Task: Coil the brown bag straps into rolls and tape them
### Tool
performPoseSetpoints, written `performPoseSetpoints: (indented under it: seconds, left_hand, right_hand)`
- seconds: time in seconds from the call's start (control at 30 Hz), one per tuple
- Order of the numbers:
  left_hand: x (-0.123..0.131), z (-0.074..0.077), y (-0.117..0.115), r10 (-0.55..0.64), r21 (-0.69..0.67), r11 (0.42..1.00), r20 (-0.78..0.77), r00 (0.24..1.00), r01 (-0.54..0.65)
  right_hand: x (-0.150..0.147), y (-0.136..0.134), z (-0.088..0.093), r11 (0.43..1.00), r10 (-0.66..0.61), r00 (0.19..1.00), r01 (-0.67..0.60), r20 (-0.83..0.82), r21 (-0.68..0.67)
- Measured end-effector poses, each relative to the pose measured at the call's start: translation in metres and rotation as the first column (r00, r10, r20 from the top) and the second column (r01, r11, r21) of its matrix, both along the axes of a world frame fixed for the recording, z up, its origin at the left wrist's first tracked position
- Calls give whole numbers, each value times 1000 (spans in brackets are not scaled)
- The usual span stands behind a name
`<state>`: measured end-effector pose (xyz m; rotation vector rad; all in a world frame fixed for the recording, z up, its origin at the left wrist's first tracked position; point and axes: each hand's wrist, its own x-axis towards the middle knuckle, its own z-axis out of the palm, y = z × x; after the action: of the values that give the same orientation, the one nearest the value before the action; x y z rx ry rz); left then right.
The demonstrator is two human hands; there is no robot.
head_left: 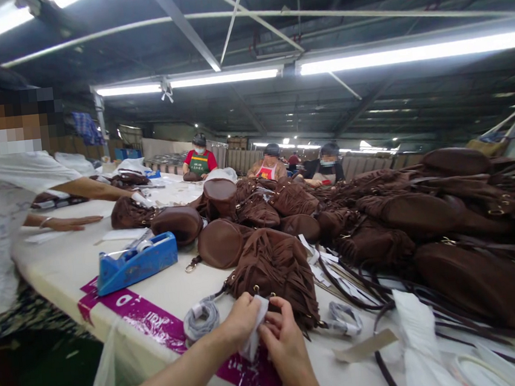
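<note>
A brown fringed bag (270, 258) lies on the table right in front of me, with gold-coloured rings at its near edge. Pinched in my left hand (240, 322) is a white paper strip (252, 342), close against those rings. My right hand (285, 339) has its fingers curled at the strip's other side, thumb and fingertips on it. What sits under the paper is hidden. A wrapped grey strap coil (201, 320) lies left of my hands, and another wrapped piece (343, 318) lies to the right of the bag.
A blue tape dispenser (137, 262) stands on the white table (59, 266) at left, by purple printed tape (146, 316). Brown bags (441, 211) are heaped along the right and back. Dark straps and white paper (417, 335) lie at right. A co-worker (5, 181) reaches in from the left; several people sit opposite.
</note>
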<state>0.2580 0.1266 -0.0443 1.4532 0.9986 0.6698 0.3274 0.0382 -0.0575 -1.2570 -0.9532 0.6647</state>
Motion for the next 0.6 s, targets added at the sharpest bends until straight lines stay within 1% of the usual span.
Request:
performPoseSetpoints:
  seconds: [0.03, 0.1, 0.17, 0.2, 0.23, 0.27, 0.33, 0.37, 0.4, 0.43, 0.5, 0.53, 0.6]
  left_hand:
    - [1, -2, -1, -10, -21, 1000, -5, 1000, 10]
    - [3, -4, -2, -15, -34, 999, -18, 1000, 15]
    - [3, -5, -2, 8, 17, 1000, -38, 999, -7]
    - [3, -5, -1, 26, 60, 998, -49, 998, -23]
    - [2, -4, -1, 42, 106, 994, -61, 997, -36]
    - [1, -3, 0, 54, 151, 988, -71, 996, -43]
    - [-1, 2, 1, 55, 216, 976, -85, 995, -35]
    - [-1, 4, 0, 45, 236, 972, -90, 995, -22]
    - [-2, 6, 0, 29, 250, 968, -93, 995, -5]
    - [-2, 7, -1, 8, 260, 966, -93, 996, 17]
    - [-5, 7, -2, -35, 294, 954, -90, 995, 61]
    - [-7, 6, 0, -60, 316, 945, -86, 995, 84]
    - [-8, -1, 9, -64, 392, 915, -82, 995, 91]
  right_hand:
    - [-2, 0, 0, 999, -32, 999, 32, 7, -11]
    - [-7, 0, -2, 988, -149, 987, 151, 63, -28]
    - [-9, 0, -4, 965, -251, 956, 259, 154, -38]
    - [-8, 1, -4, 961, -261, 945, 274, 195, -38]
    - [-6, 2, -4, 967, -236, 947, 251, 216, -42]
    - [-2, 3, -3, 978, -184, 961, 199, 207, -57]
    - [6, 6, 1, 990, -90, 990, 101, 112, -97]
    - [10, 8, 4, 989, -89, 995, 95, 54, -115]
    - [13, 9, 7, 984, -118, 993, 119, 17, -131]
    - [15, 10, 10, 976, -167, 986, 167, 16, -139]
    - [13, 12, 15, 957, -252, 963, 262, 90, -122]
    - [11, 14, 17, 949, -277, 951, 294, 139, -115]
    - [9, 22, 16, 948, -282, 950, 298, 136, -111]
